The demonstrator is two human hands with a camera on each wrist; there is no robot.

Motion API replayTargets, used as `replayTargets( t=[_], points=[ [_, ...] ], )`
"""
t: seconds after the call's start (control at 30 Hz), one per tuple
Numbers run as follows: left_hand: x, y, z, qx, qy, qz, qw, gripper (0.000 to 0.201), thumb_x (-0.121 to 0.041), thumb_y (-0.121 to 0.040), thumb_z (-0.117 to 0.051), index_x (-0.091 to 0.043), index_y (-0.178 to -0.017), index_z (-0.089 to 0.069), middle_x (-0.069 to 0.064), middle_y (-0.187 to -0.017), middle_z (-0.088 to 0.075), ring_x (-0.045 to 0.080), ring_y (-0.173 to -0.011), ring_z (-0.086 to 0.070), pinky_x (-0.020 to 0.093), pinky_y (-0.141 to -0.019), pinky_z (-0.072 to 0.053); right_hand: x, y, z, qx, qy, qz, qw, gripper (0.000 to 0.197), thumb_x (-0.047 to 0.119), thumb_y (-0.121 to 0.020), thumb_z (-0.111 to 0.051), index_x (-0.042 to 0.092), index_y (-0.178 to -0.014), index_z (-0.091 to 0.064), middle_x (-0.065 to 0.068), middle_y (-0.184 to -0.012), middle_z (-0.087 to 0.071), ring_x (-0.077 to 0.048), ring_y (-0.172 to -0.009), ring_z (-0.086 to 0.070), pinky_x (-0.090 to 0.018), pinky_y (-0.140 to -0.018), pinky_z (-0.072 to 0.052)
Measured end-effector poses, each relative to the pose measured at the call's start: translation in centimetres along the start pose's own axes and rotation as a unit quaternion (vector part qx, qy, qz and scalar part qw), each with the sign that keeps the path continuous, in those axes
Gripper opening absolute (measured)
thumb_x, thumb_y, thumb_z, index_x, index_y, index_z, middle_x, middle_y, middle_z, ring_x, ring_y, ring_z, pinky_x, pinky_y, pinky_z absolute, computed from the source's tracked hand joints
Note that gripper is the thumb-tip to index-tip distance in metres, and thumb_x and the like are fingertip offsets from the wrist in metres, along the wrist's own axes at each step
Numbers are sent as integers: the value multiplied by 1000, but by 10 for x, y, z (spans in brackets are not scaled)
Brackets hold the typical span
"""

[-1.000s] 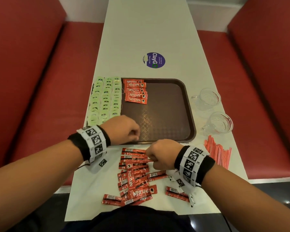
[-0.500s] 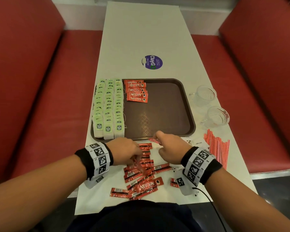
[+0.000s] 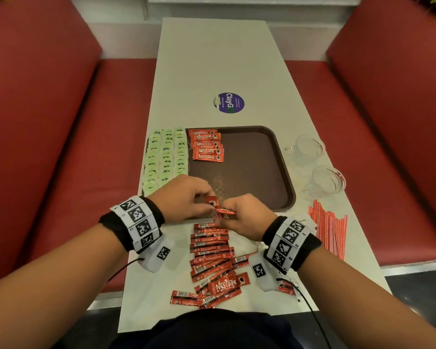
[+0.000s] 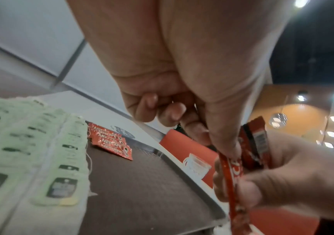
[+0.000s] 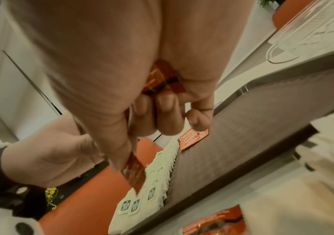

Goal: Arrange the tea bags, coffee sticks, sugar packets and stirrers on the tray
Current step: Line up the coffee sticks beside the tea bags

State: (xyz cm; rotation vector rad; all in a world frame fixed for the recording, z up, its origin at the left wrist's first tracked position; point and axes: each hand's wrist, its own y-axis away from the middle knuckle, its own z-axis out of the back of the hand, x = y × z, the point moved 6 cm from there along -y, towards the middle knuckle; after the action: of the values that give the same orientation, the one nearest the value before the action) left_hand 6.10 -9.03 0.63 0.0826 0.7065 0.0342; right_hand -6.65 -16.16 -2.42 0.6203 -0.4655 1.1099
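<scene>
A brown tray (image 3: 291,187) lies mid-table. Green tea bags (image 3: 166,157) fill its left side in three rows, with red coffee sticks (image 3: 207,149) stacked beside them at the far end. Over the tray's near edge my left hand (image 3: 207,197) and right hand (image 3: 224,215) meet, and each pinches the same small bunch of coffee sticks (image 3: 212,202). The left wrist view shows my thumb pressed on that bunch (image 4: 234,160). In the right wrist view, sticks (image 5: 162,79) lie in my curled fingers. More loose coffee sticks (image 3: 212,255) are spread on the table under my wrists.
Red-and-white stirrers (image 3: 330,227) lie at the table's right edge. Two glass cups (image 3: 307,147) (image 3: 329,180) stand right of the tray. White packets (image 3: 305,220) peek out beside my right wrist. A purple sticker (image 3: 229,103) lies beyond the tray. Red benches flank the table.
Both hands have come up from the loose pile on the table, with coffee sticks in them, and now meet over the tray's near edge.
</scene>
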Motion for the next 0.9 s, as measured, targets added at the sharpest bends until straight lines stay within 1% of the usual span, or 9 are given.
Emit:
replayTargets(
  t=[0.1, 0.23, 0.33, 0.4, 0.5, 0.67, 0.77, 0.83, 0.9],
  points=[
    [1, -1, 1, -34, 84, 20, 996, 11, -27, -84, -78, -32, -88, -70, -10, -80, -68, 9, -74, -62, 30, -69, -52, -1, -4, 5, 1, -24, -4, 1000, 24, 38, -90, -71, 15, -81, -71, 4, -71, -68, -9, -65, -62, -26, -64, -48],
    [2, -8, 2, -59, 63, 39, 995, 8, -24, -87, -73, -26, -95, -72, -12, -78, -68, 5, -73, -62, 19, -66, -49, -10, -5, 21, -77, -48, -5, 996, 30, 51, -88, -69, 23, -80, -66, 5, -67, -64, -7, -61, -57, -29, -61, -47],
    [0, -15, 0, -32, -34, 30, 998, 14, -34, -89, -71, -24, -98, -74, -11, -74, -60, 6, -69, -55, 24, -65, -43, -14, -7, 28, -117, -68, 8, 991, 18, 43, -90, -69, 25, -91, -65, 6, -73, -65, -11, -67, -60, -35, -64, -52],
    [-1, -18, -2, -23, -64, 32, 997, 19, -42, -89, -69, -26, -98, -74, -13, -73, -52, 3, -68, -50, 19, -62, -37, -13, -9, 29, -114, -66, 21, 991, 13, 34, -93, -67, 22, -89, -64, 5, -72, -64, -15, -66, -60, -39, -64, -52],
    [2, -23, 2, -44, -43, 44, 997, 17, -42, -86, -74, -30, -99, -74, -21, -72, -49, -6, -69, -48, 9, -61, -29, -17, -11, 34, -127, -62, 24, 990, 14, 29, -96, -63, 19, -86, -61, 3, -69, -62, -16, -63, -58, -39, -61, -49],
    [18, -33, -2, -42, -25, 75, 996, 13, -37, -91, -71, -26, -97, -73, -15, -74, -58, 3, -72, -52, 23, -64, -38, -32, -17, 45, -173, -47, 12, 984, 12, 32, -99, -58, 23, -94, -65, 7, -73, -64, -10, -66, -58, -34, -63, -50],
    [27, -48, 3, -65, -22, 87, 994, 12, -32, -94, -66, -27, -101, -75, -14, -80, -62, 3, -76, -54, 22, -67, -39, -44, -23, 51, -169, 0, -23, 985, 15, 33, -100, -54, 25, -96, -66, 7, -73, -65, -12, -67, -59, -36, -67, -52],
    [38, -62, 10, -81, -53, 105, 990, 15, -29, -98, -61, -25, -103, -74, -12, -84, -61, 7, -80, -55, 24, -73, -43, -51, -26, 53, -154, 47, -53, 986, 16, 36, -100, -51, 25, -96, -62, 8, -72, -62, -12, -65, -58, -37, -67, -53],
    [57, -77, 16, -81, -118, 141, 980, 21, -30, -100, -56, -21, -108, -73, -5, -93, -63, 15, -88, -58, 34, -83, -49, -55, -28, 55, -144, 106, -63, 982, 26, 49, -99, -46, 26, -92, -56, 9, -71, -57, -11, -63, -55, -35, -65, -49]
  ],
)
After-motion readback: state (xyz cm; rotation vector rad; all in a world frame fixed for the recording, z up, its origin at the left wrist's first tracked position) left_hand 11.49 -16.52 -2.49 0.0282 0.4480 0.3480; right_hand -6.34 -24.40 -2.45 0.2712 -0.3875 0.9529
